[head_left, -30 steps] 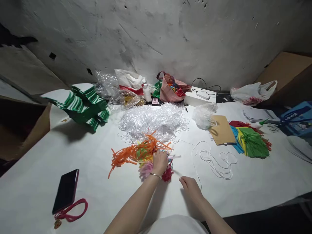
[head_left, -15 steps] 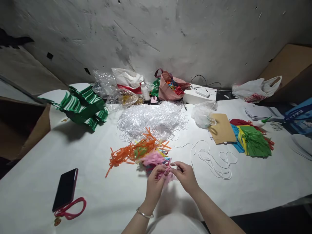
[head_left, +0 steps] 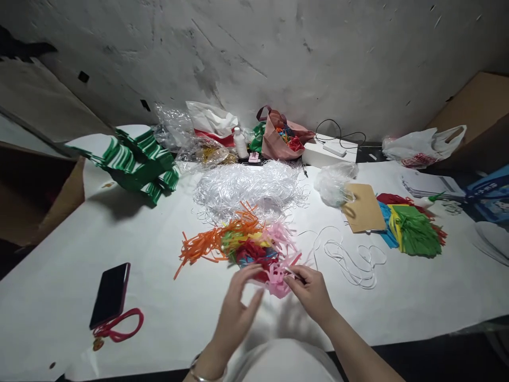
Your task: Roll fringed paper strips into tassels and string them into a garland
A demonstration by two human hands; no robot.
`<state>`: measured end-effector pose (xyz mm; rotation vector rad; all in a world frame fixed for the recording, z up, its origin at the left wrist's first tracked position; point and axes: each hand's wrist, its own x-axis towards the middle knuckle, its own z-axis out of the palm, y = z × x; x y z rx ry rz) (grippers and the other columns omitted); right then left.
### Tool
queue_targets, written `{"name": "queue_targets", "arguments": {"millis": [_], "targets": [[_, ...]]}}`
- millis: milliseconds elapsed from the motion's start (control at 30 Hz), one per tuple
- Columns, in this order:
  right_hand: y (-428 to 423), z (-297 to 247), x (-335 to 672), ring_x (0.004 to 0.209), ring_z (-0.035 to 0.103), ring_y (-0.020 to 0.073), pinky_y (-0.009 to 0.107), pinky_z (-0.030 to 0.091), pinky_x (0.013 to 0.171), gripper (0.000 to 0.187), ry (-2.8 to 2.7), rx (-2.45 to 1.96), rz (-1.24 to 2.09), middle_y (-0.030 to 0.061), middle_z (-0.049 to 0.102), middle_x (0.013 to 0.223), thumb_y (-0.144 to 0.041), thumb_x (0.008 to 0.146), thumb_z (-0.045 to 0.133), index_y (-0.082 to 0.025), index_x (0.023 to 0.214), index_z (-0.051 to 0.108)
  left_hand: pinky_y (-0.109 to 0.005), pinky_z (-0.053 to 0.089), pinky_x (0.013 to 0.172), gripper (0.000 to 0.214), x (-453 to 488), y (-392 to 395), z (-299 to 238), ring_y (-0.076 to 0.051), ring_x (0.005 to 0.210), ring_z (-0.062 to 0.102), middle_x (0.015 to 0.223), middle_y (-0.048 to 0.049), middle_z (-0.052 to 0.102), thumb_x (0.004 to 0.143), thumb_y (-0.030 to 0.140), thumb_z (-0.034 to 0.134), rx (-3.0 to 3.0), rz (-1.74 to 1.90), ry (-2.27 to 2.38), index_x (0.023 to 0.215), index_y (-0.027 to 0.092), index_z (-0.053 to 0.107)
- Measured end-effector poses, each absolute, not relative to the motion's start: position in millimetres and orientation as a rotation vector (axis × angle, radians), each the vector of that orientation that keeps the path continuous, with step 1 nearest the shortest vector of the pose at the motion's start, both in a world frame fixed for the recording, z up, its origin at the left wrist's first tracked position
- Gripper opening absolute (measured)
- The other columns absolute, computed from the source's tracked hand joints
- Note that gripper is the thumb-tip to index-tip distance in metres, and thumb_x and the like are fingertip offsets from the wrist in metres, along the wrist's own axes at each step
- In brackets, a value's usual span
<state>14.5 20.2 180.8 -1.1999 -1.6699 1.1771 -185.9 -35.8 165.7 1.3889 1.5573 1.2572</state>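
My right hand (head_left: 309, 291) pinches a pink fringed paper tassel (head_left: 278, 281), its strips spreading up and down from the fingers. A small pale bit, perhaps cord, shows at the fingertips. Left of the tassel, my left hand (head_left: 238, 305) has its thumb and fingers apart and holds nothing; a bracelet is on its wrist. Just beyond both hands lie more tassels: orange strips (head_left: 201, 245), yellow ones (head_left: 256, 239), and red ones (head_left: 254, 249) with some blue and green. A loosely looped white cord (head_left: 338, 260) lies to the right.
Behind the tassels is a heap of white shiny strands (head_left: 246, 188). Green folded paper pieces (head_left: 137, 170) stand at back left, a phone (head_left: 110, 294) lies at front left. A brown card (head_left: 363, 208) and green fringed paper (head_left: 417, 231) lie right; a pink bag (head_left: 278, 143) is at the back.
My left hand has let go of the pink tassel and drawn back to the left, its fingers spreading. My right hand keeps its pinch, and the pink strips now fan out more to the right.
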Motion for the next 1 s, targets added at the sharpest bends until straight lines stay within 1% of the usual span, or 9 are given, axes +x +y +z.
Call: {"name": "queue_targets", "arguments": {"millis": [33, 100, 200, 300, 400, 600, 800, 900, 1000], "targets": [[17.5, 183.2, 12.2, 0.067, 0.058, 0.0159, 0.025, 0.044, 0.062, 0.018, -1.663, -1.190, 1.182, 0.0037, 0.069, 0.077, -0.033, 0.086, 0.064, -0.018, 0.090, 0.073, -0.045, 0.037, 0.108, 0.038, -173.5, -34.6, 171.1, -0.028, 0.123, 0.051, 0.126, -0.0094, 0.061, 0.082, 0.028, 0.067, 1.464, 1.222, 1.477, 0.119, 0.026, 0.061], [13.2, 187.4, 8.7, 0.072, 0.062, 0.0174, 0.025, 0.047, 0.066, 0.017, -1.610, -1.180, 1.227, 0.0045, 0.071, 0.081, -0.033, 0.086, 0.064, -0.018, 0.091, 0.073, -0.041, 0.044, 0.099, 0.031, -150.1, -32.0, 177.5, -0.026, 0.112, 0.058, 0.116, -0.0090, 0.065, 0.084, 0.029, 0.065, 1.414, 1.225, 1.401, 0.115, 0.025, 0.062], [9.9, 191.9, 10.3, 0.077, 0.064, 0.0189, 0.026, 0.049, 0.071, 0.020, -1.463, -1.180, 1.390, 0.0045, 0.071, 0.081, -0.037, 0.086, 0.066, -0.018, 0.088, 0.072, -0.033, 0.051, 0.081, 0.016, -132.2, -29.8, 177.8, -0.021, 0.087, 0.065, 0.092, -0.0053, 0.068, 0.087, 0.032, 0.064, 1.047, 1.270, 1.304, 0.098, 0.022, 0.061], [7.3, 194.7, 17.9, 0.076, 0.063, 0.0183, 0.026, 0.048, 0.071, 0.024, -1.374, -1.200, 1.470, 0.0039, 0.070, 0.081, -0.041, 0.087, 0.064, -0.018, 0.088, 0.072, -0.027, 0.050, 0.073, 0.020, -133.3, -30.6, 175.4, -0.016, 0.075, 0.064, 0.078, -0.0022, 0.069, 0.083, 0.034, 0.070, 0.689, 1.247, 1.112, 0.089, 0.020, 0.057], [2.6, 197.1, 21.3, 0.075, 0.062, 0.0175, 0.026, 0.048, 0.070, 0.024, -1.352, -1.196, 1.479, 0.0033, 0.069, 0.079, -0.040, 0.087, 0.064, -0.018, 0.085, 0.071, -0.023, 0.048, 0.069, 0.025, -136.3, -33.4, 175.5, -0.012, 0.068, 0.061, 0.074, -0.0010, 0.070, 0.079, 0.032, 0.075, 0.500, 1.206, 0.971, 0.088, 0.019, 0.056], [-3.3, 196.3, 12.2, 0.059, 0.057, 0.0154, 0.027, 0.049, 0.060, 0.021, -1.233, -1.011, 1.692, -0.0005, 0.061, 0.064, -0.040, 0.084, 0.067, -0.019, 0.082, 0.069, -0.025, 0.049, 0.068, 0.027, -128.4, -41.0, 175.8, -0.014, 0.068, 0.063, 0.072, 0.0000, 0.068, 0.075, 0.035, 0.077, 0.467, 1.162, 0.935, 0.085, 0.019, 0.058], [0.1, 177.2, 22.5, 0.080, 0.062, 0.0221, 0.029, 0.050, 0.072, 0.033, -1.382, -1.281, 1.460, 0.0065, 0.070, 0.083, -0.049, 0.083, 0.065, -0.018, 0.088, 0.072, -0.029, 0.050, 0.068, 0.030, -147.9, -35.9, 139.1, -0.017, 0.070, 0.065, 0.080, -0.0044, 0.071, 0.080, 0.044, 0.069, 0.656, 1.159, 1.202, 0.092, 0.020, 0.056], [-0.4, 162.5, 32.7, 0.076, 0.059, 0.0209, 0.028, 0.047, 0.069, 0.038, -1.421, -1.405, 1.400, 0.0054, 0.068, 0.080, -0.054, 0.085, 0.061, -0.017, 0.087, 0.072, -0.033, 0.052, 0.070, 0.033, -167.0, -31.3, 106.2, -0.021, 0.074, 0.068, 0.080, -0.0069, 0.072, 0.082, 0.051, 0.061, 0.820, 1.152, 1.468, 0.091, 0.019, 0.057], [-1.7, 149.3, 40.5, 0.067, 0.051, 0.0179, 0.026, 0.042, 0.062, 0.040, -1.489, -1.506, 1.362, 0.0021, 0.061, 0.071, -0.056, 0.086, 0.058, -0.018, 0.081, 0.070, -0.039, 0.052, 0.076, 0.034, -187.5, -25.7, 81.5, -0.027, 0.085, 0.068, 0.084, -0.0082, 0.071, 0.078, 0.053, 0.064, 0.889, 1.180, 1.642, 0.084, 0.019, 0.063]]}}
